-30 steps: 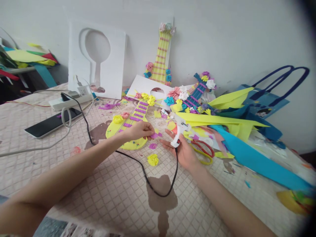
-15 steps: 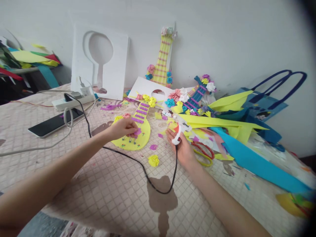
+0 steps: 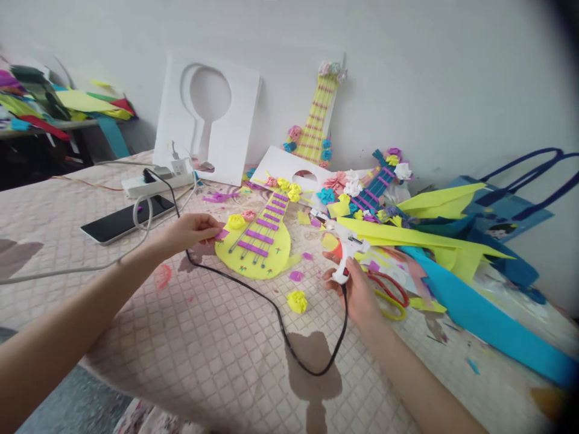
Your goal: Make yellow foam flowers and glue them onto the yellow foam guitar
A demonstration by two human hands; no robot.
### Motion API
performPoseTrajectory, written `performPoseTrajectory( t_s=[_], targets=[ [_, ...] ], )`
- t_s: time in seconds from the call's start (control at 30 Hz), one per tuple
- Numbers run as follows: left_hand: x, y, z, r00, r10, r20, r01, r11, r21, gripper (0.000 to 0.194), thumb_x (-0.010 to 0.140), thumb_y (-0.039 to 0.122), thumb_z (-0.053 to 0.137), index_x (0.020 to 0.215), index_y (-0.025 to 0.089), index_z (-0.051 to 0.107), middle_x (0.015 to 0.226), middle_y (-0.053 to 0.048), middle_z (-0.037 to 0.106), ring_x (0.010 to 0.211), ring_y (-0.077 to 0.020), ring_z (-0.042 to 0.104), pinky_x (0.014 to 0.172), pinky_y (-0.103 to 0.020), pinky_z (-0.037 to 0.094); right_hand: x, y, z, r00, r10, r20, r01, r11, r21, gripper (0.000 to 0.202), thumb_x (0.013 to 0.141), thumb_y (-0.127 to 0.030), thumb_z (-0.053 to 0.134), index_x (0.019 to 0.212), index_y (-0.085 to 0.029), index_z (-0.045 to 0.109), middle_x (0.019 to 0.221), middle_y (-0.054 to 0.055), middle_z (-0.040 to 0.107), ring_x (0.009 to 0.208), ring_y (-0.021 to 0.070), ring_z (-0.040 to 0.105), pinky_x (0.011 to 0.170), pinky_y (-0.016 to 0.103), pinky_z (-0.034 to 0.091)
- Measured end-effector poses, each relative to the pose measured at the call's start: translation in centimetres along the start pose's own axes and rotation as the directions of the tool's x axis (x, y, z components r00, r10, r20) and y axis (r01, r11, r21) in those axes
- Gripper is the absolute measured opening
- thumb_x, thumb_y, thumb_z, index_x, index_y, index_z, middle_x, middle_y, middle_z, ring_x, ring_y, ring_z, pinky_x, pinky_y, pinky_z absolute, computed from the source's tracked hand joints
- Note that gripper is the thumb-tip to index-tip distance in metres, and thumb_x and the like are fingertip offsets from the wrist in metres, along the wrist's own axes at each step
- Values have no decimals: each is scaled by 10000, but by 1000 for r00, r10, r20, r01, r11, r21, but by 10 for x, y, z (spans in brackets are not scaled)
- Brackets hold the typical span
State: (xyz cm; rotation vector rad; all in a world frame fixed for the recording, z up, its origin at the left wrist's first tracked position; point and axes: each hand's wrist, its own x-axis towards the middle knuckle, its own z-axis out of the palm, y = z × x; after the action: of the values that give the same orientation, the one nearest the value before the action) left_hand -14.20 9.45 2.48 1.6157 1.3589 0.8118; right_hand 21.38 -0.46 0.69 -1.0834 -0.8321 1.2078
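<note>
My left hand (image 3: 192, 234) pinches a small purple paper piece (image 3: 221, 234) at the left edge of a yellow paper guitar (image 3: 275, 256). The guitar lies flat, with purple strips across its strings and paper flowers at its head and left side. My right hand (image 3: 353, 286) is wrapped round the handle of a white glue gun (image 3: 347, 244), whose nozzle points up and left. A black cord runs from its handle. On the cloth between my hands sits a crumpled yellow paper flower (image 3: 297, 301), with purple scraps (image 3: 296, 275) above it.
A black phone (image 3: 126, 220) and a white power strip (image 3: 156, 182) lie at left. White boards (image 3: 244, 126) and a tall yellow guitar (image 3: 319, 117) lean on the wall. Scissors (image 3: 391, 295), a blue guitar (image 3: 373, 187), blue paper (image 3: 479, 307) and a blue bag (image 3: 511, 211) are at right.
My left hand has moved left from the guitar's middle to its left edge with the purple piece, uncovering the strips. The view has shifted left, and the glue gun is still in my right hand.
</note>
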Motion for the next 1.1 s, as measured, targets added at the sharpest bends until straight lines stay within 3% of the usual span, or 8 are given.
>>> performPoseTrajectory(
  t_s=[0.17, 0.3, 0.5, 0.73, 0.83, 0.9, 0.97, 1.1],
  targets=[
    [-2, 2, -4, 998, -38, 42, 41, 997, -61, 244, 644, 370, 694, 739, 165, 600, 625, 4, 630, 539, -98, 559, 467, -168, 395, -13, -12, 13, 995, -45, 87, 50, 997, -56, 209, 830, -403, 571, 799, -197, 585, 734, -2, 616, 527, 96, 528, 441, 224, 433],
    [-5, 2, -7, 997, -1, 79, 9, 995, -97, 255, 651, 371, 696, 755, 158, 602, 673, -1, 642, 558, -87, 558, 463, -154, 385, -16, -17, 22, 985, -24, 173, 36, 997, -68, 271, 856, -397, 540, 682, -191, 511, 608, -27, 515, 476, 79, 455, 409, 208, 355],
    [-13, 2, 4, 978, 109, 179, -84, 987, -140, 204, 705, 343, 656, 758, 156, 593, 716, -5, 647, 666, -113, 612, 634, -225, 502, -19, -15, 32, 983, 6, 185, 26, 986, -167, 185, 864, -330, 558, 743, -199, 513, 636, -37, 511, 498, 70, 450, 433, 196, 335],
    [-12, 12, 24, 922, 229, 312, -263, 962, 72, 173, 804, 313, 556, 823, 165, 644, 725, -19, 657, 635, -123, 600, 606, -230, 481, -28, -6, 27, 991, 13, 131, 13, 979, -202, 180, 842, -356, 584, 764, -210, 515, 648, -40, 518, 494, 72, 454, 413, 191, 326],
    [-9, 22, 36, 910, 337, 243, -400, 868, 294, 170, 821, 278, 543, 863, 189, 682, 803, -37, 663, 699, -150, 600, 655, -262, 467, -33, -4, 22, 995, 22, 101, 0, 978, -207, 176, 836, -360, 590, 768, -214, 519, 655, -41, 520, 498, 73, 455, 417, 190, 331],
    [-9, 31, 47, 865, 478, 149, -497, 779, 383, 162, 823, 234, 545, 877, 185, 689, 913, -65, 645, 812, -177, 594, 742, -300, 458, -36, -2, 20, 996, 30, 86, -12, 977, -211, 172, 837, -362, 588, 776, -216, 522, 653, -41, 522, 497, 73, 456, 421, 190, 333],
    [-9, 42, 62, 818, 569, 86, -552, 734, 396, 152, 834, 212, 542, 811, 166, 684, 890, -74, 627, 856, -188, 581, 783, -320, 446, -38, -1, 19, 996, 31, 83, -13, 978, -208, 166, 837, -361, 587, 784, -215, 526, 647, -39, 524, 491, 73, 455, 421, 191, 331],
    [-9, 59, 97, 814, 573, 97, -573, 763, 299, 108, 787, 254, 655, 760, 149, 661, 763, -40, 601, 739, -155, 567, 687, -274, 439, -40, 2, 18, 995, -4, 101, 21, 985, -172, 166, 844, -345, 577, 766, -211, 519, 649, -39, 525, 488, 69, 453, 426, 193, 337]
  ],
)
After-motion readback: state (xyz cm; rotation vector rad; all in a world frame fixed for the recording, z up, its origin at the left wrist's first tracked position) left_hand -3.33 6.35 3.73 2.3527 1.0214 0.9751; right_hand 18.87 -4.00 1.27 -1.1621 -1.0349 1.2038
